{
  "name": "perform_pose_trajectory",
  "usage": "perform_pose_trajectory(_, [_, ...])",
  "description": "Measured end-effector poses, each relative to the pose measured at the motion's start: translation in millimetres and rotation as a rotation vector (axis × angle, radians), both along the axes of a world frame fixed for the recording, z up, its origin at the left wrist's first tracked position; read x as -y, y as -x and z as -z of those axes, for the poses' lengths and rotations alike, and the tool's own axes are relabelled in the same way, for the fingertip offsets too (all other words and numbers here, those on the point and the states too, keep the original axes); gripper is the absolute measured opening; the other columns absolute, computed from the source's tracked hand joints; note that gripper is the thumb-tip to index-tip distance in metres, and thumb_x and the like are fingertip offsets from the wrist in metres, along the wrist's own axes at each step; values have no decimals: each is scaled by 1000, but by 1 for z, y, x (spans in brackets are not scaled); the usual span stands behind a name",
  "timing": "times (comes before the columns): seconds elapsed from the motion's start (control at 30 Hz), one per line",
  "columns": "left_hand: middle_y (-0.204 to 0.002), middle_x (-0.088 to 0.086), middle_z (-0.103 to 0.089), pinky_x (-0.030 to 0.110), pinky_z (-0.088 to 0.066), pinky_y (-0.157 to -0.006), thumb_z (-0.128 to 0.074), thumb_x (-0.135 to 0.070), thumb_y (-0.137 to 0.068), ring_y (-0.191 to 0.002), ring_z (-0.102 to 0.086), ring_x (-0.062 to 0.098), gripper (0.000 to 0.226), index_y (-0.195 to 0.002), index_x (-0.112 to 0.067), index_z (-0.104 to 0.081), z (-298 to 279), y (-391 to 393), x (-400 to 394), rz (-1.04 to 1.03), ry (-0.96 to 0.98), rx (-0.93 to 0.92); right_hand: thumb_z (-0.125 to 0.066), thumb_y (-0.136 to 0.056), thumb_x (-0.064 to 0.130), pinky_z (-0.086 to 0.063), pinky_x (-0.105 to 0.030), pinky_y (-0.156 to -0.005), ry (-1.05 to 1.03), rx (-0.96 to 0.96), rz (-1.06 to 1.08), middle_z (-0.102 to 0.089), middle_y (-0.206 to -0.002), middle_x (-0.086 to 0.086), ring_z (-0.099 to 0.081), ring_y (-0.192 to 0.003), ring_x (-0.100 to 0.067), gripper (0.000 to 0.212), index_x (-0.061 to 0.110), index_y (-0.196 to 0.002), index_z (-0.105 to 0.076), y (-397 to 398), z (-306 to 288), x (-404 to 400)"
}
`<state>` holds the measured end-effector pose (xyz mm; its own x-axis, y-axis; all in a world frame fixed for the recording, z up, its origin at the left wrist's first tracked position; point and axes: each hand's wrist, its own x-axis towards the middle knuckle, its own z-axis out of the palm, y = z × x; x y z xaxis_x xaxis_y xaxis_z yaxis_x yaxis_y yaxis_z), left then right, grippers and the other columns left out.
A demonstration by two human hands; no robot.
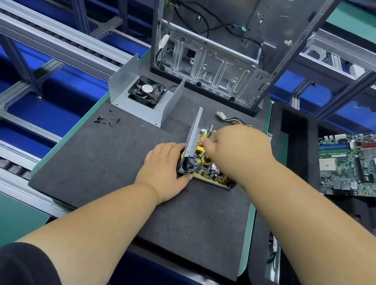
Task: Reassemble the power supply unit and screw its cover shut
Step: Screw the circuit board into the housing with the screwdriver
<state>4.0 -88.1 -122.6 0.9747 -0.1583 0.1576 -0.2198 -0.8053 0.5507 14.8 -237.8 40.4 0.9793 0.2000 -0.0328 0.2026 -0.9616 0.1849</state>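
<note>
The person's bare left hand [164,172] lies at 7 o'clock of the bare right hand [238,148], fingers curled.

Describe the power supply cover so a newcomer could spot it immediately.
Start at the upright computer case at the back of the dark foam mat. Just in front of its left corner lies the cover, a bent grey sheet-metal shell. Unlike anything nearby, it has a black fan mounted inside.
</note>
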Motion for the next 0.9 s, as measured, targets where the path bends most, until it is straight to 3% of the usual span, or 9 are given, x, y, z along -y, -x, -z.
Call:
perform_pose_trajectory(0.1, [-134, -9, -44, 32, -26, -108, -61, -54, -81, -128, -31, 16, 68, -140, -30, -37, 0, 0, 0, 0, -1, 2, -48, -89, 35, -27, -30, -54, -229, -95, -63, -52, -84, 2, -48, -77, -23, 14, 21, -91, -52, 0, -5, 4])
perform_pose_trajectory(0.2, [-135, -8, -44, 34, -27, -109, -60, -55, -81, -129, -30, 16, 68, -140, -30, -37, 0, 0, 0, 2, -7, -5, -55, -87, 22, -27, -30, -53, -323, -145, -178, -52, -92, 3, -49, -82, -22, 15, 18, -101, -52, 2, -10, 7])
perform_pose_trajectory(0.3, [-133, -8, -45, 33, -27, -108, -61, -54, -81, -128, -31, 16, 67, -139, -30, -38, 0, 0, 0, 3, -3, 1, -57, -92, 37, -29, -31, -54, -159, -104, -202, -52, -78, 3, -52, -79, -24, 20, 18, -95, -55, 0, -11, 5])
perform_pose_trajectory(0.47, [-129, -9, -46, 32, -27, -105, -62, -53, -80, -124, -31, 15, 64, -135, -30, -40, 0, 0, 0, -5, -8, 11, -43, -95, 49, -21, -23, -47, 88, -5, -121, -43, -58, 2, -38, -51, -16, 40, 19, -74, -59, -3, -4, -2])
perform_pose_trajectory(0.67, [-129, -9, -46, 32, -27, -104, -62, -53, -80, -124, -31, 15, 62, -133, -29, -40, 1, 0, 1, -8, -6, 13, -29, -99, 49, -19, -25, -49, 38, 77, -22, -41, -63, 1, -34, -52, -18, 46, 19, -65, -41, 8, 8, -8])
perform_pose_trajectory(0.8, [-133, -9, -44, 33, -28, -107, -60, -56, -81, -126, -29, 15, 67, -137, -29, -38, 1, -1, 0, -3, -26, 4, -46, -89, 34, -21, -33, -53, -224, -20, -151, -45, -82, 0, -46, -74, -28, 18, 17, -89, -40, 4, -3, 1])
perform_pose_trajectory(0.9, [-132, -9, -45, 33, -28, -106, -60, -56, -80, -125, -30, 15, 67, -138, -30, -39, 0, 0, 0, -1, -16, 8, -51, -96, 32, -29, -34, -59, -254, -61, -236, -47, -86, 1, -46, -78, -25, 20, 18, -91, -38, 3, -5, 9])
